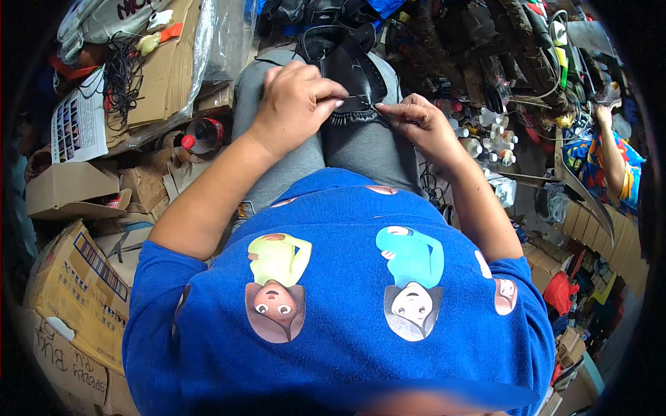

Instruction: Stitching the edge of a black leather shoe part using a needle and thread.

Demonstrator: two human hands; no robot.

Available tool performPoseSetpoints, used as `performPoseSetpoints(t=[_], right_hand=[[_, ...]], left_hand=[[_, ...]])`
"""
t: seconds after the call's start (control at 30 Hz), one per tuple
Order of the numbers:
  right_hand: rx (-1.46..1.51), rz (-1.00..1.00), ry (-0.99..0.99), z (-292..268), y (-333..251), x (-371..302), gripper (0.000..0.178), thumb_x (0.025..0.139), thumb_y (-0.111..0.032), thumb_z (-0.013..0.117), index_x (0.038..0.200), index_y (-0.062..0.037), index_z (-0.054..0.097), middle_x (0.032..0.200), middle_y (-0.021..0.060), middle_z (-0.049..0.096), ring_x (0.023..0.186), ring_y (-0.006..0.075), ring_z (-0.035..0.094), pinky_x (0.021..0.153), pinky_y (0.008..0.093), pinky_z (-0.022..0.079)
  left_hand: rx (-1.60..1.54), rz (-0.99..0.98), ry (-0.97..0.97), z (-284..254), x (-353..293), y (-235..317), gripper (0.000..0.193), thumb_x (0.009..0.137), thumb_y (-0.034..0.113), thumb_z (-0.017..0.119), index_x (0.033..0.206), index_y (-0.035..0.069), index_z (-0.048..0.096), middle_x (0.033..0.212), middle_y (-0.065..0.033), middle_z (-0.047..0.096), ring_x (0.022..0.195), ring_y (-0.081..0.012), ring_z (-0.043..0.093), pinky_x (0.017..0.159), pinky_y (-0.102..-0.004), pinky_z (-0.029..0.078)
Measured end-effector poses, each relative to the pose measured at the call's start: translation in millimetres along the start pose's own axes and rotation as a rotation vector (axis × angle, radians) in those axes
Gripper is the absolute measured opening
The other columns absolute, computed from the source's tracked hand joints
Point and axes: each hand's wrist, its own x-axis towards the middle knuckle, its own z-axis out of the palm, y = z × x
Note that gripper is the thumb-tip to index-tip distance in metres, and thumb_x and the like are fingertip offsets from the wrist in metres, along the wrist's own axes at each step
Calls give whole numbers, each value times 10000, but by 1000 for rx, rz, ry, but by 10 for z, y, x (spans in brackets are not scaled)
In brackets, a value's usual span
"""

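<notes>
On my lap, over grey trousers, rests a black leather shoe upper [352,73] with a gathered, pleated edge toward me. Pale stitching runs along its side. My left hand [293,97] is closed in a pinch at the left of the pleated edge, and a thin thread [357,96] leads from its fingertips across the leather. Just right of that edge, my right hand [420,119] pinches thumb against forefinger. Whatever lies between its fingertips is too small to name.
Left of me are a cardboard box [73,191], a bottle with a red cap [202,135] and a tangle of black cords [123,87]. Several small bottles [496,139] crowd the right, near a curved blade-like strip [590,201]. Another person's arm [610,152] shows at far right.
</notes>
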Motion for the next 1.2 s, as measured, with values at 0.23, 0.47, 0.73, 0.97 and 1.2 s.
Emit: performPoseSetpoints(t=[0.23,0.47,0.73,0.97,1.2], right_hand=[[33,-62,-152,-149,185,218,315,817,-15,601,1079,-156,705,802,11,499,786,122,495,734,244,421],[122,-30,-197,-179,197,251,277,838,-32,601,1073,-136,706,829,12,515,828,130,500,777,244,414],[158,-23,-230,-200,202,263,279,835,-20,604,1080,-113,700,876,2,533,880,133,496,842,250,394],[220,3,-307,-224,235,344,249,828,-16,622,1049,-89,710,836,-24,500,846,111,466,821,244,383],[116,-39,-333,-199,236,421,268,820,-60,647,1077,-107,705,809,13,547,837,143,498,832,268,399]], left_hand=[[-78,98,-34,123,67,-76,187,714,127,708,867,232,734,756,39,540,835,-171,510,780,-345,338],[-97,6,-138,101,86,-68,187,730,131,693,870,248,738,772,33,543,845,-179,506,783,-359,344],[-82,7,-132,126,94,-80,182,739,149,693,887,247,736,734,40,544,828,-175,505,787,-352,340],[-152,71,-234,226,236,-176,139,757,168,672,864,233,732,756,31,578,849,-178,529,814,-354,350],[-202,268,-308,208,430,-163,104,726,120,687,807,183,707,755,8,573,853,-201,539,792,-371,377]])
